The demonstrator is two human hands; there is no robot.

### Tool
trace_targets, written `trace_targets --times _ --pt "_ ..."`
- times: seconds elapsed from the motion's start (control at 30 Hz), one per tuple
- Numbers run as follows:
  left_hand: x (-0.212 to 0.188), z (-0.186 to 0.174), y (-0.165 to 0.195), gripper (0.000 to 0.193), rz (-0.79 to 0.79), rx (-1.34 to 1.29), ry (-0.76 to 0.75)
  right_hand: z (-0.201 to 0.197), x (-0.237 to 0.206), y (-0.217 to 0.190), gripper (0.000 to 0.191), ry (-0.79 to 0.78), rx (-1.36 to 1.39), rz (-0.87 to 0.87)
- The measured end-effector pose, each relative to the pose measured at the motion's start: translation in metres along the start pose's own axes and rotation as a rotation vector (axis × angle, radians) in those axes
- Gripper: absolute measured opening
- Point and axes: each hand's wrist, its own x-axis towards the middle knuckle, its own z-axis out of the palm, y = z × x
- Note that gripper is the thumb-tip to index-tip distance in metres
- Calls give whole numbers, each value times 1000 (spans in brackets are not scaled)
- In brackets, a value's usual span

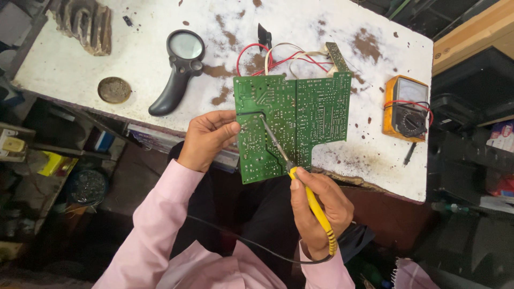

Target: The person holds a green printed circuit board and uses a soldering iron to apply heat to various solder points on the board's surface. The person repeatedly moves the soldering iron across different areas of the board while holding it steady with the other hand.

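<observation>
Gripping a yellow soldering iron (316, 211) like a pen, the right hand (321, 211) sits nearest the camera, fingers curled shut around the handle and thumb pressed near its front end. A black cord (241, 238) runs from the back of the handle across the dark lap and the pink sleeves (160, 225). The iron's thin metal shaft slants up and to the left, and its tip rests on the solder side of a green circuit board (292, 120), in the left half of the board.

The left hand (206, 139) pinches the board's left edge, thumb on the upper face, the other fingers folded, their tips hidden below. The board juts over the near edge of the surface (80, 64); its lower left part hangs clear over the lap, while its upper part lies on the white, rust-spotted top.

Just beyond the board, red and white wires (278, 59) loop away from its far edge to a small narrow board (337, 56) lying tilted beside them. A small black object (264, 36) stands just behind the wires. To the right of the board, apart from it, an orange multimeter (406, 107) lies near the right edge, a red lead wrapped over its face. To the left, a black-handled magnifier (179, 69) lies with its lens away from the person, and a round rusty lid (114, 89) sits near it toward the near left edge. In the far left corner rests a carved wooden block (83, 24).
</observation>
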Motion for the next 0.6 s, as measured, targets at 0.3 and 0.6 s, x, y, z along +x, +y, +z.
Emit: trace_targets --times 0.3,0.6 --pt "2 -3 -5 27 17 51 27 1 1 0 20 7 -30 -38" --pt "7 -10 -11 26 19 79 53 1 0 2 20 6 -12 25"
